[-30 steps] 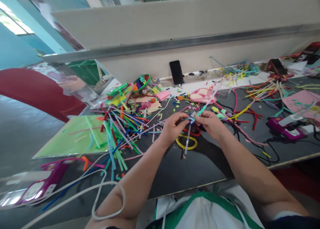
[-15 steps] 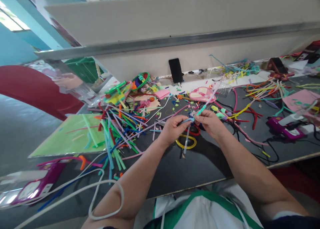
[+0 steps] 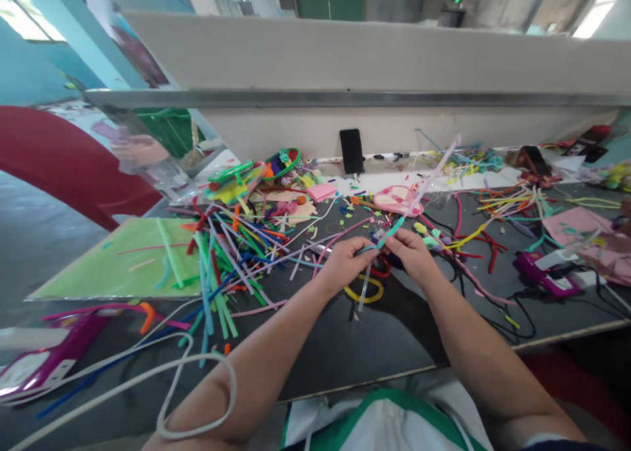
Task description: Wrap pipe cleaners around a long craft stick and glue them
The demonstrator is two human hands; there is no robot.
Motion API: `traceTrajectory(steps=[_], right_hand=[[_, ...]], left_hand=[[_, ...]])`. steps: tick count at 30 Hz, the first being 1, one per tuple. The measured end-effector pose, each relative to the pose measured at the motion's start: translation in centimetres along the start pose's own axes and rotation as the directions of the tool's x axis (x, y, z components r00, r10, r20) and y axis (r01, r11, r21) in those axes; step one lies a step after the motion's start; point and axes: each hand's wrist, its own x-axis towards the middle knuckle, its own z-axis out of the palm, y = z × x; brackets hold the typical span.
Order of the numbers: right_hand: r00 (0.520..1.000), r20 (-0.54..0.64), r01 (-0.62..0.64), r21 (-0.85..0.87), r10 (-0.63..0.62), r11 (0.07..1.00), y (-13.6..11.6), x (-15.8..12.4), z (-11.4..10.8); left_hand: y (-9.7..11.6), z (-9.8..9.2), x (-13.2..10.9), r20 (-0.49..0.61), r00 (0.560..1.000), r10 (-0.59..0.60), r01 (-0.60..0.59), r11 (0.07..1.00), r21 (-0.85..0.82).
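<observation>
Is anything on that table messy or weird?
Yes. Colourful sticks lie in a jumbled heap left of the left hand, pointing every which way. Also, a white cord loops across the view of the left forearm, an odd spot.

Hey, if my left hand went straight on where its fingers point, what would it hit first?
Your left hand would probably meet the turquoise strand first, then your right hand, though depth there is hard to judge.

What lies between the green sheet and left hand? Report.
In the head view, a heap of coloured strips lies between the green sheet and the left hand.
</observation>
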Motion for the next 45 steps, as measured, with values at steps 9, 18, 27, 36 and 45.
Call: traceTrajectory(steps=[9, 18, 27, 36, 45], right_hand=[[1.000, -0.009, 0.016, -0.054, -0.016, 0.998, 0.5, 0.0, 0.6], [0.985, -0.111, 0.100, -0.249, -0.131, 0.963, 0.1, -0.1, 1.0], [0.993, -0.112, 0.033, -0.067, -0.040, 0.997, 0.1, 0.0, 0.9], [0.989, 0.140, -0.132, 0.627, 0.056, 0.768, -2.2, 0.0, -0.7], [0.971, 0.228, -0.204, 0.655, 0.067, 0.727, -1.5, -0.2, -0.4]], left_hand=[[-0.6, 0.4, -0.2, -0.013, 1.000, 0.026, -0.026, 0.999, -0.027], [-1.0, 0.8, -0.1, -0.044, 0.982, 0.182, -0.167, 0.959, 0.227], [-0.2, 0.9, -0.1, -0.008, 0.979, 0.204, -0.192, 0.934, 0.302], [2.5, -2.0, 0.4, 0.024, 0.989, 0.145, -0.146, 0.987, 0.060], [3.2, 1.8, 2.0, -0.026, 0.999, -0.038, 0.029, 0.960, -0.279]])
